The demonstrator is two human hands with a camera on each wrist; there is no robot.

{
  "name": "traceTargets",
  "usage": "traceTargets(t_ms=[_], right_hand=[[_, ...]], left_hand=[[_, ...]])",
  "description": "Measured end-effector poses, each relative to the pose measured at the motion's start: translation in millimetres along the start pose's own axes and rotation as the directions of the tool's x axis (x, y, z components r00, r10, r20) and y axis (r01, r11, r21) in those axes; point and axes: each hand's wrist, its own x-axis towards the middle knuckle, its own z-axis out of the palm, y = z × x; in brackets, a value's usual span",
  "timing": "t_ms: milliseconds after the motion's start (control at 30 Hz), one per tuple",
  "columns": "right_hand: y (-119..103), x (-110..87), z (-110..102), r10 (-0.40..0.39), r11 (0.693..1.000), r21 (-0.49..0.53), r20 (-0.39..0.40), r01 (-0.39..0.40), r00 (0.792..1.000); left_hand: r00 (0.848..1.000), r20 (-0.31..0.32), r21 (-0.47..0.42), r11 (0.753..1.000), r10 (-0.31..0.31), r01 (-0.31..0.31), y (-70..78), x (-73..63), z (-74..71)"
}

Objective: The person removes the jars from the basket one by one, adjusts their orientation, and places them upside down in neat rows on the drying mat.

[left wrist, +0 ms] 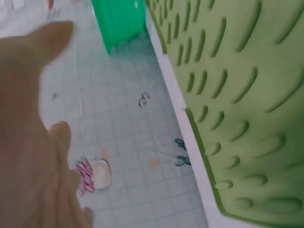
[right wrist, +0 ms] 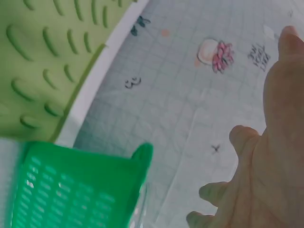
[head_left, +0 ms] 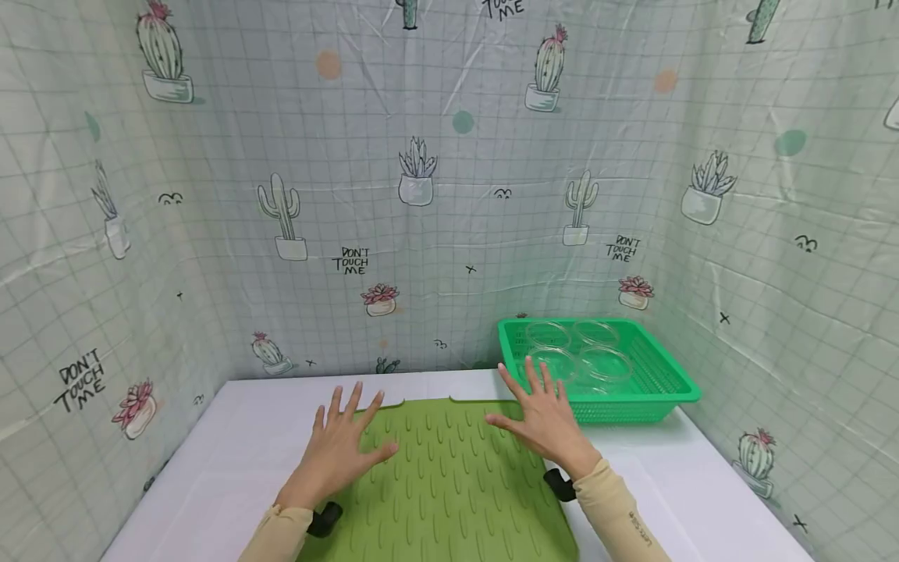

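My left hand (head_left: 337, 453) is held over the left side of a green ridged mat (head_left: 449, 484), its fingers spread and nothing in them. Over the mat's right edge, my right hand (head_left: 544, 417) also has its fingers spread, holding nothing; in the head view its fingertips overlap the near corner of a green plastic basket (head_left: 632, 410). Inside the basket stand several clear round containers (head_left: 605, 364). The left wrist view shows the left thumb and fingers (left wrist: 52, 40) apart from the mat. In the right wrist view the right fingers (right wrist: 244, 137) are likewise extended.
The mat lies on a white table (head_left: 218, 460). Behind the table and along both sides hangs a grid-patterned curtain (head_left: 435, 257) printed with cacti. The basket stands at the table's back right, close to the curtain.
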Motion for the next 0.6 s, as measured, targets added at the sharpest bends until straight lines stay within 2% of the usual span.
traceTargets(t_ms=[167,333,500,600], right_hand=[[13,-1.9,-14,0.057,0.998,0.023,-0.011,-0.057,0.998],[30,-3.5,-28,0.139,0.989,0.06,-0.008,-0.138,0.99],[40,-4.1,-35,0.196,0.977,0.084,0.008,-0.196,0.981],[43,-5.6,-37,0.219,0.971,0.094,0.024,-0.221,0.975]], left_hand=[[0.994,0.039,0.023,0.994,0.102,-0.103,6.8,-31.0,-2.9],[0.979,0.053,0.024,0.979,0.199,-0.2,10.7,-57.9,9.7],[0.965,0.047,0.017,0.966,0.258,-0.259,7.0,-72.6,28.4],[0.95,0.023,0.07,0.947,0.312,-0.313,2.0,-77.8,38.0]])
